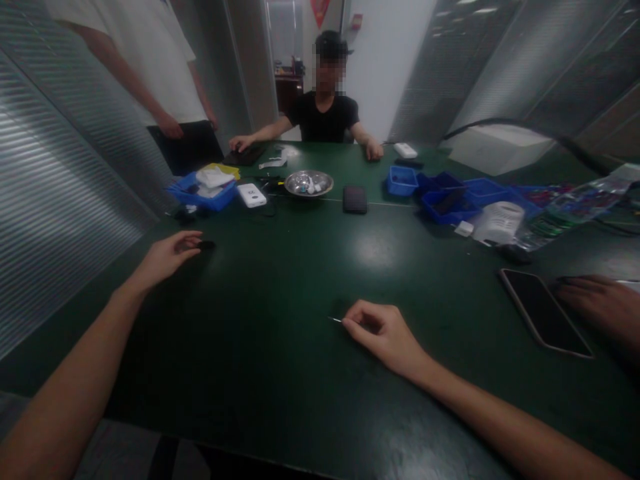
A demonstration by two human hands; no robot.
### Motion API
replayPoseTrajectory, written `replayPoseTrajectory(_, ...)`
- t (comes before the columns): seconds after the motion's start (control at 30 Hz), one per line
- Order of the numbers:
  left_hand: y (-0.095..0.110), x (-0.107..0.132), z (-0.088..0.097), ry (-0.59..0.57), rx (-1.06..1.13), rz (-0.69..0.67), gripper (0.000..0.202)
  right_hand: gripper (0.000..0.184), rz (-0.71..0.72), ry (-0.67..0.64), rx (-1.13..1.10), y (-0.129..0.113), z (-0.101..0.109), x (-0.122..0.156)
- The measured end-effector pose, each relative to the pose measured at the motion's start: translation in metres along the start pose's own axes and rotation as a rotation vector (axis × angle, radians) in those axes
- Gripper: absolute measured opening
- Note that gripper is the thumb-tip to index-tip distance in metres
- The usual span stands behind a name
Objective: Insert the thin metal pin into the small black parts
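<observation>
At the left of the green table (pixel 280 280), my left hand (pixel 167 259) has its thumb and fingers closed about a small black object (pixel 207 245), too dark to name. My right hand (pixel 383 333) rests low over the table, right of the middle. Its thumb and forefinger pinch a thin, pointed metal piece (pixel 335 319) whose tip points left. The rest of that piece is hidden in the fingers, so its kind does not show.
Ahead lie a steel bowl (pixel 309 184) with small white pieces, a black square object (pixel 355 199) and a white power bank (pixel 251 195). Blue bins (pixel 403 180) stand at both sides. A phone (pixel 545 312) and another person's hand (pixel 597 300) are at right. Two people are opposite.
</observation>
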State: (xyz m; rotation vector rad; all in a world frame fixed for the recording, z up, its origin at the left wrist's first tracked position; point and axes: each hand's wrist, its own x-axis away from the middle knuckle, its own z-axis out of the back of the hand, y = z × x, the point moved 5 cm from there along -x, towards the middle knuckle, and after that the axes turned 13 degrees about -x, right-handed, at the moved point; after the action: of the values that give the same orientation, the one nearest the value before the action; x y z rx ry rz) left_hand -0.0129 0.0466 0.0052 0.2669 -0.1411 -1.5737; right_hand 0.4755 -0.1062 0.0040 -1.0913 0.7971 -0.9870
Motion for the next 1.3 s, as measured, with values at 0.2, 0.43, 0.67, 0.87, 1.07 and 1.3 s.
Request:
replayPoseTrajectory(0.2, -0.021, -0.004, -0.003, 0.003, -0.128, -0.003, 0.031, 0.022, -0.008, 0.000, -0.001, -0.001, 0.001, 0.001)
replayPoseTrajectory(0.43, -0.026, -0.005, 0.000, 0.073, -0.112, 0.087, 0.029, 0.021, -0.010, -0.009, -0.007, 0.002, 0.000, 0.002)
replayPoseTrajectory(0.67, -0.010, -0.001, 0.007, 0.221, 0.111, 0.186, 0.029, 0.021, 0.003, 0.000, -0.001, 0.001, -0.001, 0.001)
replayPoseTrajectory(0.87, -0.006, -0.003, 0.001, 0.212, 0.107, 0.178, 0.035, 0.022, 0.001, 0.002, -0.002, 0.000, -0.001, 0.001)
replayPoseTrajectory(1.07, -0.009, -0.001, 0.002, 0.289, 0.052, 0.154, 0.035, 0.022, 0.000, 0.001, 0.007, -0.002, -0.001, 0.002)
replayPoseTrajectory(1.3, 0.003, 0.000, 0.002, 0.293, 0.065, 0.159, 0.036, 0.021, 0.002, -0.005, -0.006, 0.001, -0.001, 0.001)
